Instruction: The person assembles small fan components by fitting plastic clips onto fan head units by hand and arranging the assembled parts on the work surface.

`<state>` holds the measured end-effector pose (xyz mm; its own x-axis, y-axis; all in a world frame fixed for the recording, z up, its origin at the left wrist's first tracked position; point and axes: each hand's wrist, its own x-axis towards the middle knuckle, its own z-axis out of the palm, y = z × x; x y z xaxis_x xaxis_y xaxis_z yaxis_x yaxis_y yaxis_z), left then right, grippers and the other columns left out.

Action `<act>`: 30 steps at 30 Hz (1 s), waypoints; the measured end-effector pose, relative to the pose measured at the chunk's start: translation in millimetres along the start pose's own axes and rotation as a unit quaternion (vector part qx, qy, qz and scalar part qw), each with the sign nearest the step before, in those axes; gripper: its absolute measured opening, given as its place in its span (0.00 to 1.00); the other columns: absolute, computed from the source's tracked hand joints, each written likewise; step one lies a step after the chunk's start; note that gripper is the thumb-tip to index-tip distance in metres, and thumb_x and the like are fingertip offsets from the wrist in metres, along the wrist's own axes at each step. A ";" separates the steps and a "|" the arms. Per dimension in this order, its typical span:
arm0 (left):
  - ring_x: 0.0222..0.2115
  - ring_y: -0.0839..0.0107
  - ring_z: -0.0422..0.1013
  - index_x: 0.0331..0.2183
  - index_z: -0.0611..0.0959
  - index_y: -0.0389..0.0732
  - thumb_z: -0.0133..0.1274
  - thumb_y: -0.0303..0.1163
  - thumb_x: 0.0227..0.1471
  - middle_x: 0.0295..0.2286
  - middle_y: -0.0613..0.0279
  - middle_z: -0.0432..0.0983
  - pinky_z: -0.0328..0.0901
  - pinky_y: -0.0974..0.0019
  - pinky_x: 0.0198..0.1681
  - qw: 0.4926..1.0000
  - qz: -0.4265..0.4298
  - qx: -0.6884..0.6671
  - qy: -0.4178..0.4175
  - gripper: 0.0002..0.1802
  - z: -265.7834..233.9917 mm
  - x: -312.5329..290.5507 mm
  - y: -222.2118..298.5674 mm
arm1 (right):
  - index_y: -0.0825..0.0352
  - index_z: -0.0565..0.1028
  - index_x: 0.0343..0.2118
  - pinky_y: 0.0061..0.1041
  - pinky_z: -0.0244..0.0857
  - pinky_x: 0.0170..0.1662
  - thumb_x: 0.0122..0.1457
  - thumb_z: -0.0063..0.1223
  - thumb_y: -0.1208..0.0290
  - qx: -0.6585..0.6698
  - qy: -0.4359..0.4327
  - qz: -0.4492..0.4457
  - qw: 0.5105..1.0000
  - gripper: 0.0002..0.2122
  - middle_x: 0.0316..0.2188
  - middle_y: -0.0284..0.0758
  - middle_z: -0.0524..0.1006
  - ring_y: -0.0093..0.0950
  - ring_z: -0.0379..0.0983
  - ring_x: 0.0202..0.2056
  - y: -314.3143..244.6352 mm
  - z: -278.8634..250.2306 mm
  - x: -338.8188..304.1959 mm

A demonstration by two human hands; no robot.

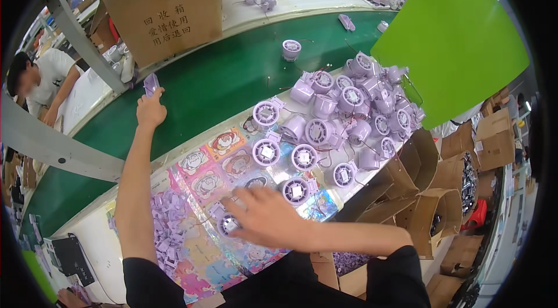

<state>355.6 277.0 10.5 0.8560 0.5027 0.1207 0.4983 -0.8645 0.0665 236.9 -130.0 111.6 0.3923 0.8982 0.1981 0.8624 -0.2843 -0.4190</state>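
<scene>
My left hand (151, 109) reaches out over the green conveyor belt (192, 84), its fingers closed on a lilac plastic casing (151, 83). Near me, my right hand (263, 215) curves over a round lilac fan head (225, 222), thumb and fingers at its sides and partly hiding it. Just right of that hand lies another fan head (296, 190) with a white square in its middle. More of the same kind stand close by, including one fan head (266, 152) and a second fan head (304, 157). Colourful cartoon sheets (215, 183) cover the worktop under them.
A large heap of wired fan heads (354, 99) fills the right of the worktop. Small lilac parts (168, 229) are piled at left. One fan head (292, 49) sits on the belt. A cardboard box (157, 11), a metal post (81, 40) and a green panel (453, 46) flank the belt.
</scene>
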 end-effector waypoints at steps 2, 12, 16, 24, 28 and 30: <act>0.46 0.47 0.67 0.50 0.76 0.60 0.55 0.32 0.48 0.43 0.45 0.71 0.66 0.51 0.49 0.998 0.034 -0.044 0.000 0.25 -23.9 -19.0 13.2 | 0.66 0.67 0.52 0.37 0.70 0.40 0.49 0.64 0.54 -0.008 -0.028 0.022 0.999 0.31 0.43 0.41 0.71 0.40 0.73 0.38 -15.7 26.9 -12.2; 0.39 0.49 0.72 0.47 0.81 0.55 0.58 0.38 0.47 0.33 0.46 0.74 0.67 0.49 0.41 0.940 0.316 -0.061 -0.111 0.22 -129.0 -249.3 92.7 | 0.60 0.68 0.53 0.37 0.70 0.45 0.43 0.65 0.67 0.058 0.028 0.158 0.985 0.31 0.47 0.37 0.70 0.40 0.71 0.46 -35.0 49.7 -94.8; 0.42 0.49 0.72 0.53 0.76 0.54 0.53 0.30 0.49 0.34 0.45 0.76 0.68 0.49 0.41 0.914 0.362 -0.016 -0.182 0.27 -126.2 -301.2 96.9 | 0.60 0.70 0.52 0.36 0.68 0.46 0.43 0.65 0.68 0.033 0.084 0.217 0.972 0.29 0.46 0.38 0.71 0.41 0.70 0.46 -53.0 51.4 -127.2; 0.48 0.54 0.67 0.52 0.78 0.56 0.53 0.24 0.43 0.43 0.51 0.70 0.65 0.54 0.47 0.877 0.479 -0.046 -0.002 0.30 -114.1 -285.6 108.6 | 0.59 0.70 0.52 0.39 0.68 0.49 0.44 0.61 0.79 0.119 0.163 0.244 0.948 0.28 0.49 0.42 0.70 0.45 0.69 0.49 -56.2 44.9 -158.7; 0.50 0.52 0.66 0.46 0.79 0.46 0.57 0.27 0.40 0.46 0.50 0.71 0.63 0.50 0.51 0.825 0.562 -0.056 0.016 0.26 -95.4 -279.8 113.3 | 0.60 0.72 0.49 0.38 0.68 0.49 0.44 0.60 0.80 0.126 0.187 0.207 0.952 0.25 0.50 0.41 0.70 0.45 0.69 0.49 -53.2 34.9 -157.7; 0.51 0.51 0.67 0.44 0.79 0.42 0.59 0.30 0.38 0.46 0.49 0.71 0.63 0.49 0.52 0.815 0.575 -0.065 -0.028 0.25 -98.6 -284.1 121.7 | 0.60 0.74 0.46 0.38 0.68 0.48 0.41 0.58 0.83 0.129 0.205 0.187 0.952 0.25 0.49 0.41 0.70 0.44 0.70 0.48 -49.4 28.2 -155.3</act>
<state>159.5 28.7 81.9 0.7536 -0.6439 0.1324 -0.6536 -0.7555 0.0461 124.4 -246.0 76.5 0.7945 0.5290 0.2981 0.5503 -0.4196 -0.7219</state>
